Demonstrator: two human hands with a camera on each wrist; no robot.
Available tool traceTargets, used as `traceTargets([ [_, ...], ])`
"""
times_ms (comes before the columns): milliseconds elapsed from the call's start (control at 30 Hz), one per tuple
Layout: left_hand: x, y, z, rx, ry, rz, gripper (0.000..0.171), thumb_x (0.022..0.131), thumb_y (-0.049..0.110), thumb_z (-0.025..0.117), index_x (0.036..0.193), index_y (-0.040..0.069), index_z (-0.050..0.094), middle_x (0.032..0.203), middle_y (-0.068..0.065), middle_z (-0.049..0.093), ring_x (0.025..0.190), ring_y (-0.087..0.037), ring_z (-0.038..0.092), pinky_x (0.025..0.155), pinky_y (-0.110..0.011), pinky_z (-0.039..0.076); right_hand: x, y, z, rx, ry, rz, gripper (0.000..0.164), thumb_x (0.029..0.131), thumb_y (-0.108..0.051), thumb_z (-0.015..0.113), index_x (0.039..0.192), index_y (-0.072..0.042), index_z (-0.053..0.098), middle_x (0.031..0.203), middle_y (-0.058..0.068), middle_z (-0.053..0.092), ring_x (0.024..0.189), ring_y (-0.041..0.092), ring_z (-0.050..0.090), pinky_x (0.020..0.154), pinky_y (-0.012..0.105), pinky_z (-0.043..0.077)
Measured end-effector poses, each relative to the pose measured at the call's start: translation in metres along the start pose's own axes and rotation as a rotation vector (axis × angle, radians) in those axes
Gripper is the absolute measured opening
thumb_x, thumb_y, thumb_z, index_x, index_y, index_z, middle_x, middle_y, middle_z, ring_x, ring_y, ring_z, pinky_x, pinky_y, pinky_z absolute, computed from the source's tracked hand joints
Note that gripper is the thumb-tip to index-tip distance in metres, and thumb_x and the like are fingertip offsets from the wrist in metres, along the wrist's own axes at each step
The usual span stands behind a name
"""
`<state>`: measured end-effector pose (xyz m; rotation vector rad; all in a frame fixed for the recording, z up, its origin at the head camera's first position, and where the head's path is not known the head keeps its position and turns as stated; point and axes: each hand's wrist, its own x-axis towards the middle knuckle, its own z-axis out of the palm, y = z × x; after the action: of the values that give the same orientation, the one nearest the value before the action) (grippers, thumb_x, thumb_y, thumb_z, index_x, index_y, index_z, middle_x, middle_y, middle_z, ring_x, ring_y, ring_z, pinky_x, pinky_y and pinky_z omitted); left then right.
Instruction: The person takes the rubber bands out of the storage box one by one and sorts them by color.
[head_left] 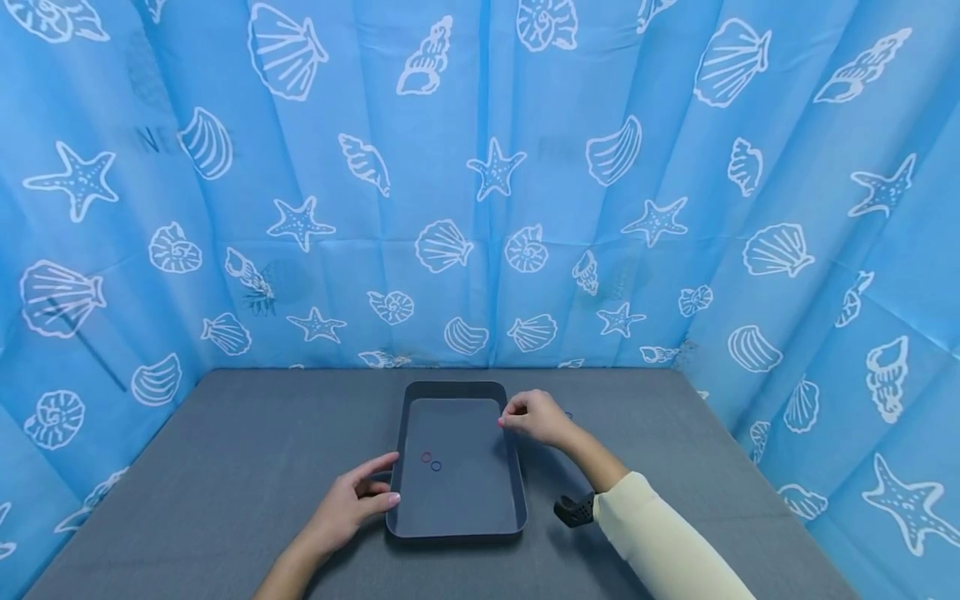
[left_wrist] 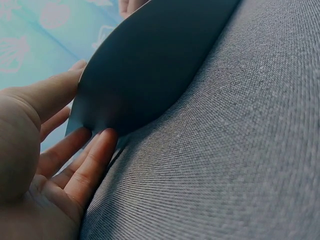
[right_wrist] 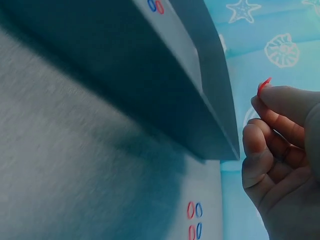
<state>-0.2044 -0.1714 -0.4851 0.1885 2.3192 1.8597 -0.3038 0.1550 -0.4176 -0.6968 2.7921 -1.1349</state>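
A dark grey rectangular tray (head_left: pixel 457 529) lies on the table. Inside it, side by side, are a thin red rubber band (head_left: pixel 426 457) and a blue rubber band (head_left: pixel 437 467). My left hand (head_left: pixel 348 504) touches the tray's left wall, its fingers against the outside and the thumb at the rim. Above the tray's right rim, my right hand (head_left: pixel 538 417) pinches another red rubber band (right_wrist: pixel 263 86) between thumb and index finger. The other right-hand fingers are loosely curled in the right wrist view.
Beyond the tray's right side, more bands lie on the table, among them a red band (right_wrist: pixel 190 210) and a blue band (right_wrist: pixel 199 210); my right hand mostly hides them in the head view. Blue shell-print curtains (head_left: pixel 487 208) enclose the grey table (head_left: pixel 247 467) at the back and sides.
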Motion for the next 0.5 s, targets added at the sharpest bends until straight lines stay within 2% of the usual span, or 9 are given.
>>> traceTargets([
  [233,0.000,0.001,-0.001,-0.007,-0.001,0.004,0.062,0.087,0.019,0.074,0.143,0.010,0.049,0.137,-0.019,0.048,0.097,-0.024,0.058,0.077,-0.035,0.050,-0.008,0.011,-0.002,0.003,0.021,0.015,0.015,0.091,-0.011,0.068,0.078,-0.006,0.071,0.072,0.001,0.062,0.063,0.014,0.051,0.058,0.031,0.044],
  [500,0.000,0.000,0.000,0.002,0.005,0.012,0.062,0.087,0.018,0.075,0.143,0.011,0.049,0.137,-0.019,0.049,0.098,-0.023,0.058,0.078,-0.036,0.051,-0.015,0.023,-0.004,-0.009,0.055,0.013,0.015,0.091,-0.010,0.068,0.076,-0.009,0.069,0.069,-0.004,0.059,0.062,0.013,0.049,0.058,0.030,0.042],
])
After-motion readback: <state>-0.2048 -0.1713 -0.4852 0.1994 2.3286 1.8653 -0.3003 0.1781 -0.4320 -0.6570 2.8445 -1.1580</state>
